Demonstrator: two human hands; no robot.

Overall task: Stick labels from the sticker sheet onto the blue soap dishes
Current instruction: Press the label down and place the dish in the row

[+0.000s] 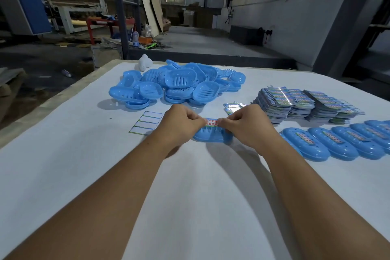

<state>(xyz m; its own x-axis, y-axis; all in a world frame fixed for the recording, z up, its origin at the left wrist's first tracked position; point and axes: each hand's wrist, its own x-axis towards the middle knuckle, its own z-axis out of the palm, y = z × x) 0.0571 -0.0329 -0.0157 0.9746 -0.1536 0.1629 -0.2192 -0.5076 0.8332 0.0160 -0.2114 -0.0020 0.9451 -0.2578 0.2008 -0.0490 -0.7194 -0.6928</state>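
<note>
Both your hands are mid-table, working one blue soap dish (pixel 213 135); it sits on the white table (pixel 190 196) btwn them, long side facing you. Your left hand (pixel 179 125) has fingers curled, pinching the left end of a label (pixel 212 122); your right hand (pixel 247 126) does the same on the right end, fingers curled in. Label is stretched btwn the two pinches, right over the dish's top edge; red and green print visible on it; can't tell if it's touching the plastic yet, knuckles hide the contact.

Sticker sheet (pixel 146 123) lies flat just left of your left hand; white rows w/ green border, looks mostly peeled. Behind the dish, far side of table: loose pile of blue dishes (pixel 179 82), heaped at all angles, overlapping. White plastic object (pixel 145 62) stands at the pile's far-left edge, near the table's back edge.

Right side: row of labelled dishes (pixel 341 143), overlapping side by side, each w/ a label strip on top; row runs off frame right. Behind that row, stacks of sticker sheets (pixel 306 103), fanned and glossy; a few loose ones just beyond your right hand.

Bkgd is a dim workshop floor; boards leaning on a post.
</note>
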